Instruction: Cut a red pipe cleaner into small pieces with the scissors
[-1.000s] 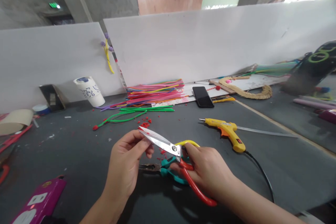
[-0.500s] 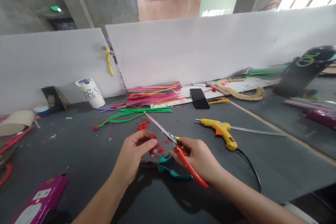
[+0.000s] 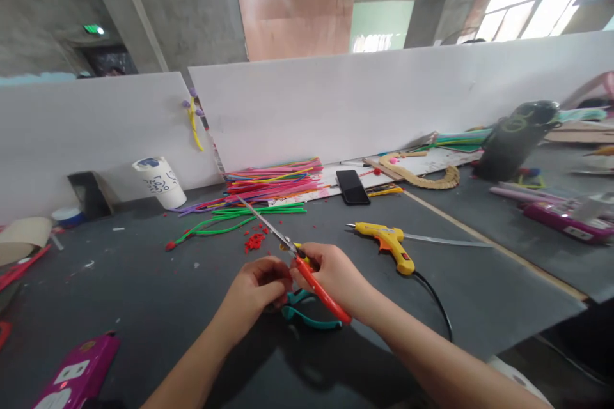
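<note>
My right hand (image 3: pixel 333 278) is closed round the red and yellow handles of a pair of scissors (image 3: pixel 283 239), whose blades point up and to the left. My left hand (image 3: pixel 256 291) is curled in a pinch right next to the handles, holding something I cannot make out. Under both hands lie teal-handled pliers (image 3: pixel 307 316) on the dark table (image 3: pixel 144 294). A small heap of red clippings (image 3: pixel 253 243) lies just beyond the hands.
A yellow glue gun (image 3: pixel 386 244) with a black cord lies to the right. Behind are a bundle of coloured pipe cleaners (image 3: pixel 271 182), green stems (image 3: pixel 225 225), a phone (image 3: pixel 352 186), a paper cup (image 3: pixel 160 182) and white partition boards (image 3: pixel 336 102). A pink case (image 3: pixel 77 377) lies at near left.
The scissor blades have closed and turned edge-on, now pointing up-left. My left hand dropped from the blade tip to beside the handles. The camera view has tilted upward.
</note>
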`<act>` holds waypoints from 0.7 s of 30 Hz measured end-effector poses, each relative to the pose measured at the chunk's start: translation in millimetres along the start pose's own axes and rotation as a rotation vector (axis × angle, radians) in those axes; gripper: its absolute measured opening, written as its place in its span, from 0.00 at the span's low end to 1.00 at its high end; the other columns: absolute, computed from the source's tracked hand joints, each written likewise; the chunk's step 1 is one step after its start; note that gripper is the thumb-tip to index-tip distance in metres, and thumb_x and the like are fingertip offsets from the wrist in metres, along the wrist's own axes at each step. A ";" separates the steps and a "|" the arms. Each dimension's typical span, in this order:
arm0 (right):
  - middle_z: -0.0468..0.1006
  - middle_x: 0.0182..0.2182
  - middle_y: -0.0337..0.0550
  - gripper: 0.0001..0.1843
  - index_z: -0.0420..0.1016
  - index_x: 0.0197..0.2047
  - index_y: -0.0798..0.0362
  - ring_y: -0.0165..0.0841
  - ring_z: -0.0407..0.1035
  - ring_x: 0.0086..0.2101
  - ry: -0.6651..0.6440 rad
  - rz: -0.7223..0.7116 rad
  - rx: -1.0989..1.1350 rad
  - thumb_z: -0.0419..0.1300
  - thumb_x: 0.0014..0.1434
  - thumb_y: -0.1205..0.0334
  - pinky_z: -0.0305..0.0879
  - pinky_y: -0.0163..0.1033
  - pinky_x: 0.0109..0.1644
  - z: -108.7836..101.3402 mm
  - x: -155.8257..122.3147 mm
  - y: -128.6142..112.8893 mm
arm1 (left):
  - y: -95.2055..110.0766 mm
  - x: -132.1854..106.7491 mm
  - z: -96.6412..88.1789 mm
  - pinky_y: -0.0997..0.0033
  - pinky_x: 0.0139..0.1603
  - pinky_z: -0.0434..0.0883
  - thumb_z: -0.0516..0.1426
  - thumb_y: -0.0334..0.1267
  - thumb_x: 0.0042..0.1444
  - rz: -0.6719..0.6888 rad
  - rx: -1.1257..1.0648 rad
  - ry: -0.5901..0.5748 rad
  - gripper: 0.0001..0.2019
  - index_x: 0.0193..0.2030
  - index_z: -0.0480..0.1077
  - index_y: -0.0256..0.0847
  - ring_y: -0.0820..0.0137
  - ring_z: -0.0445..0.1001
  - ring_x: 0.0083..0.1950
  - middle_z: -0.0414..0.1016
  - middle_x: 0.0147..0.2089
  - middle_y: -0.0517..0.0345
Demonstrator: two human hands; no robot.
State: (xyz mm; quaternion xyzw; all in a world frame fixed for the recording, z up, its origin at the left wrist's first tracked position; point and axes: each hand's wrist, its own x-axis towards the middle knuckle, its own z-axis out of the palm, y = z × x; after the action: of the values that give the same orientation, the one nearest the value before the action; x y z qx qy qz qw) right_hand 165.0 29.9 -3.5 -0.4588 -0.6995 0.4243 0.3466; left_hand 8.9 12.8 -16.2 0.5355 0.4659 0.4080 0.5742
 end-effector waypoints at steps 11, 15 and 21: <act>0.59 0.18 0.30 0.01 0.61 0.22 0.54 0.23 0.52 0.20 -0.053 0.058 0.071 0.50 0.41 0.68 0.48 0.28 0.22 -1.7 -7.6 15.8 | 8.2 -7.8 10.5 0.73 0.30 0.66 0.55 0.32 0.46 0.170 0.396 0.128 0.04 0.28 0.72 0.38 0.69 0.69 0.29 0.71 0.26 0.57; 0.59 0.18 0.31 0.01 0.61 0.21 0.54 0.24 0.52 0.21 -0.047 0.043 0.072 0.51 0.40 0.69 0.48 0.28 0.22 -2.1 -9.0 14.6 | 7.0 -7.6 15.6 0.71 0.33 0.66 0.54 0.30 0.46 0.202 0.511 0.104 0.06 0.26 0.72 0.38 0.68 0.70 0.30 0.71 0.26 0.57; 0.62 0.18 0.32 0.02 0.60 0.20 0.54 0.24 0.53 0.22 -0.028 0.055 0.008 0.52 0.40 0.69 0.49 0.28 0.23 -1.3 -10.0 11.0 | 3.1 -8.2 16.0 0.72 0.30 0.65 0.53 0.28 0.46 0.213 0.626 0.081 0.07 0.26 0.72 0.39 0.69 0.69 0.28 0.72 0.26 0.58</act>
State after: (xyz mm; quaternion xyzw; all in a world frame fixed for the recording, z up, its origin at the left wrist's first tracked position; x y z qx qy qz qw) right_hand 173.4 23.3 -14.0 -0.4706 -0.6895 0.4430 0.3269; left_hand 22.7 1.4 -12.4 0.7148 0.5326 0.3239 0.3170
